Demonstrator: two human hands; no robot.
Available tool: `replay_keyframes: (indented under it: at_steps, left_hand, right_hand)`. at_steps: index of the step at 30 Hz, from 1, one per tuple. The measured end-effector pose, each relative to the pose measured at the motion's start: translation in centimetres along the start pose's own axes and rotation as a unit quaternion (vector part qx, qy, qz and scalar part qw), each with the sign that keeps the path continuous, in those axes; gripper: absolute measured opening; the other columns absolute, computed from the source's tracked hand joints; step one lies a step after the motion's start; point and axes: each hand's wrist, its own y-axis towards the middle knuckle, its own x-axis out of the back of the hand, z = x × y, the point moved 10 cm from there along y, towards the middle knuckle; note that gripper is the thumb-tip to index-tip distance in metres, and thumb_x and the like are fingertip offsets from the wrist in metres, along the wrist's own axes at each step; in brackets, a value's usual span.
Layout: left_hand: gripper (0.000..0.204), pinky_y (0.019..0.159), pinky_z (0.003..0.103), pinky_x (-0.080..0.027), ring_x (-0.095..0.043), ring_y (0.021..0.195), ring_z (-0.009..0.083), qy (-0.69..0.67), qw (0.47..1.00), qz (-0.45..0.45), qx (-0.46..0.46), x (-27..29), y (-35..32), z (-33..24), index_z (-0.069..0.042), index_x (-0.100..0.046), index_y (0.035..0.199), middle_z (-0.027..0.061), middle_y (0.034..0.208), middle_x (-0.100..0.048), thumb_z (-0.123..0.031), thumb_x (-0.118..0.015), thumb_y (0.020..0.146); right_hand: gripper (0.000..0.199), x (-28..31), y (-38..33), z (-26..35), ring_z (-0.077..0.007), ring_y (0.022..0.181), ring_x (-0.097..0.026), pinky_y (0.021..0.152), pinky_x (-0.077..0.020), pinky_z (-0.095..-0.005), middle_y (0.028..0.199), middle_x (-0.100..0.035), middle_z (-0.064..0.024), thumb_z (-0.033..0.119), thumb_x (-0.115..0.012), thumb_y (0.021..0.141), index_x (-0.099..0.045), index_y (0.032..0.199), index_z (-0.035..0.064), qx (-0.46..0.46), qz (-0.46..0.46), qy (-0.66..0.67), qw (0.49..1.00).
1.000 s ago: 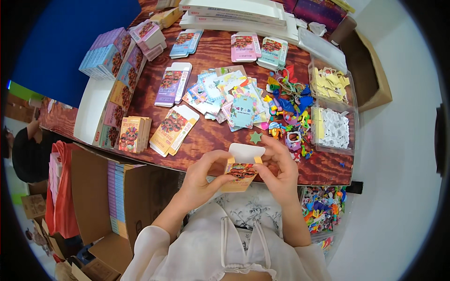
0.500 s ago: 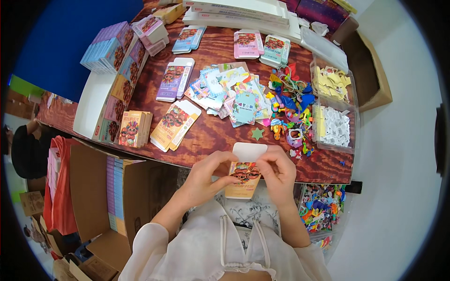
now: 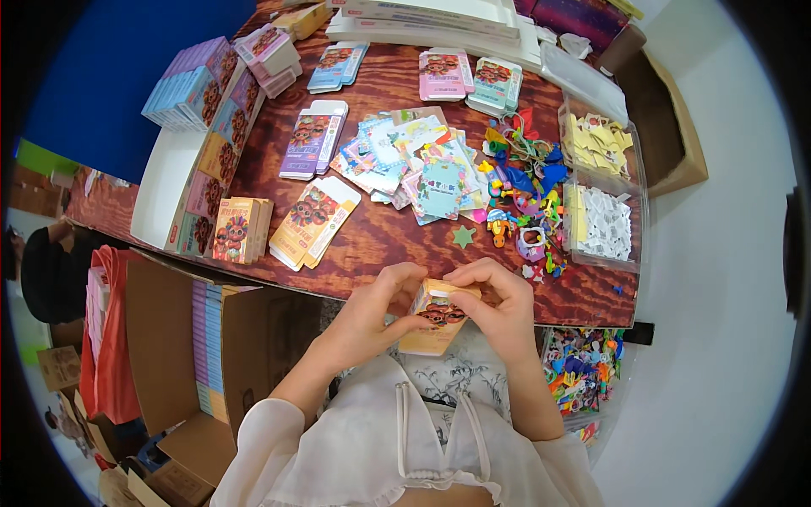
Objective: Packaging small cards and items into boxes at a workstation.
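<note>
Just off the table's near edge I hold a small orange-yellow cardboard box with cartoon figures on its front. My left hand grips its left side, thumb across the front and fingers behind. At its upper right, my right hand closes on the top, thumb over the folded flap. Beyond my hands lie a green star, a heap of picture cards and a pile of small coloured plastic toys. Flat orange boxes fan out to the left, beside several filled-out orange ones.
Purple, blue, pink and green flat boxes lie farther back. At the right stands a clear divided tray of paper slips. A white display carton is at the left; a large cardboard box stands below the table edge.
The white top flap that stood upright is now folded down over the box, and my right hand has moved up and left onto it. The box has tilted a little.
</note>
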Motion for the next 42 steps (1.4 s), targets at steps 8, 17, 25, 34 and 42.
replay_keyframes:
  at_steps: [8, 17, 25, 34, 42]
  left_hand:
    - [0.069, 0.080, 0.034, -0.057, -0.067, 0.095, 0.0207, -0.046, 0.999, 0.023, -0.004, -0.7, -0.2, -0.8, -0.006, -0.036, 0.139, 0.0128, 0.109, -0.061, 0.001, -0.075, 0.083]
    - [0.069, 0.081, 0.031, -0.056, -0.066, 0.095, 0.0178, -0.045, 0.999, -0.015, 0.014, 0.2, -0.1, 0.2, -0.007, -0.037, 0.140, 0.0121, 0.112, -0.062, 0.006, -0.074, 0.083]
    - [0.062, 0.081, 0.028, -0.054, -0.064, 0.098, 0.0150, 0.110, 0.991, 0.045, -0.064, -0.8, 0.7, -1.6, -0.005, -0.043, 0.142, 0.0095, 0.110, -0.063, 0.005, -0.069, 0.087]
    - [0.093, 0.111, 0.034, -0.038, -0.042, 0.138, 0.0194, -0.126, 0.990, -0.039, -0.042, 0.1, 1.8, 0.3, -0.001, -0.019, 0.156, 0.0112, 0.153, -0.038, 0.001, -0.075, 0.082]
    - [0.085, 0.106, 0.038, -0.046, -0.050, 0.130, 0.0206, -0.217, 0.970, -0.106, -0.012, 3.0, 1.1, 2.2, -0.003, -0.034, 0.145, 0.0128, 0.145, -0.045, -0.002, -0.083, 0.076]
  right_hand:
    - [0.008, 0.9, 0.7, -0.3, -0.0117, 0.085, -0.066, 0.073, -0.0534, -0.0243, 0.095, -0.070, -0.0094, -0.004, -0.069, 0.086, -0.068, 0.094, -0.0058, -0.098, 0.004, 0.008, 0.995]
    - [0.025, 0.0, 0.2, 2.6, -0.0201, 0.095, -0.067, 0.079, -0.0533, -0.0292, 0.110, -0.070, -0.0154, -0.006, -0.069, 0.081, -0.072, 0.105, -0.0029, 0.089, 0.077, -0.130, 0.985]
    - [0.022, 0.1, -0.4, 1.7, -0.0193, 0.098, -0.067, 0.081, -0.0535, -0.0299, 0.108, -0.069, -0.0139, -0.006, -0.068, 0.082, -0.072, 0.103, -0.0025, 0.091, 0.066, -0.165, 0.980]
    - [0.031, 0.4, 1.5, -5.4, -0.0207, 0.098, -0.068, 0.084, -0.0596, -0.0376, 0.115, -0.064, -0.0115, 0.007, -0.057, 0.097, -0.050, 0.126, -0.0007, -0.133, -0.050, 0.370, 0.918]
    - [0.018, -0.4, 3.0, -5.6, -0.0117, 0.080, -0.066, 0.064, -0.0541, -0.0257, 0.093, -0.067, -0.0043, 0.011, -0.061, 0.096, -0.062, 0.112, 0.0008, -0.173, 0.017, 0.086, 0.981]
